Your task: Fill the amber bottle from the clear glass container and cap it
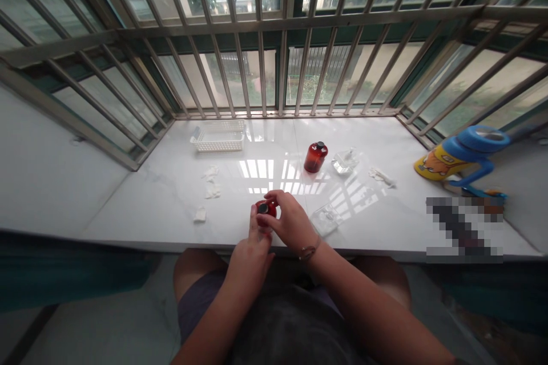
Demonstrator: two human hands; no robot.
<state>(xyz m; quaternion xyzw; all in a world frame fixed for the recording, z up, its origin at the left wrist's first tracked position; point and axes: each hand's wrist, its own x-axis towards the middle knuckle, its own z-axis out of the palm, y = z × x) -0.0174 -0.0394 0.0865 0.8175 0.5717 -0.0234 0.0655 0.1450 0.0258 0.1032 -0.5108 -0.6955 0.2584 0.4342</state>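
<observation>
Both my hands are around a small red bottle [266, 218] with a dark top, near the front edge of the white counter [149, 211]. My left hand [250, 256] grips its lower left side, the index finger stretched up along it. From the right, my right hand [291, 219] closes its thumb and fingers about the bottle's upper part. Farther back stands a second red bottle [315, 158] with a black cap. Beside that is a clear glass piece [345, 162], perhaps a small bottle. A flat clear packet or container [326, 219] lies right of my right hand.
A white plastic basket [220, 141] stands at the back left. Crumpled white pieces [213, 191] and a folded one [200, 215] lie on the left; another crumpled wipe [382, 177] is on the right. A blue and yellow flask [462, 154] leans at far right. Barred windows border the back.
</observation>
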